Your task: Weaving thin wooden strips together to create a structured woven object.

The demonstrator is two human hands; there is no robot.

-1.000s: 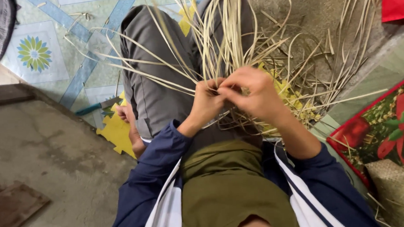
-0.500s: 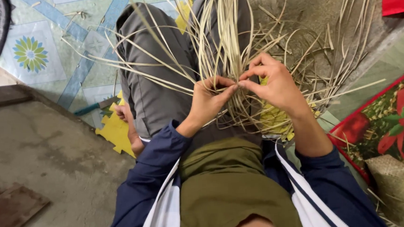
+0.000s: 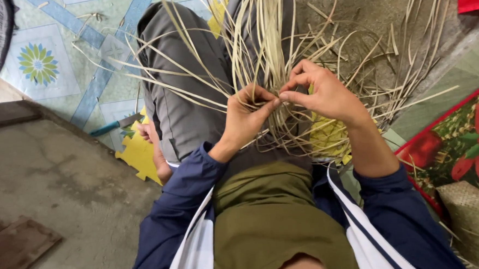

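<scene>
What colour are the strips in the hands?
Pale straw-yellow strips, clearest in the head view.

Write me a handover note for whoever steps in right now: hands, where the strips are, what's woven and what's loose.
Left hand: fingers pinched on pale cane strips over the lap.
Right hand: fingertips pinching the same bunch, touching the left hand's.
Strips fan out from the hands across the grey trousers and the floor.
Done: a small woven patch sits below the hands, partly hidden.
Left: most strips are loose and unwoven.
Nearby: blue-handled knife on the tiled mat at left, yellow foam mat under the legs, woven basket piece at right.
</scene>
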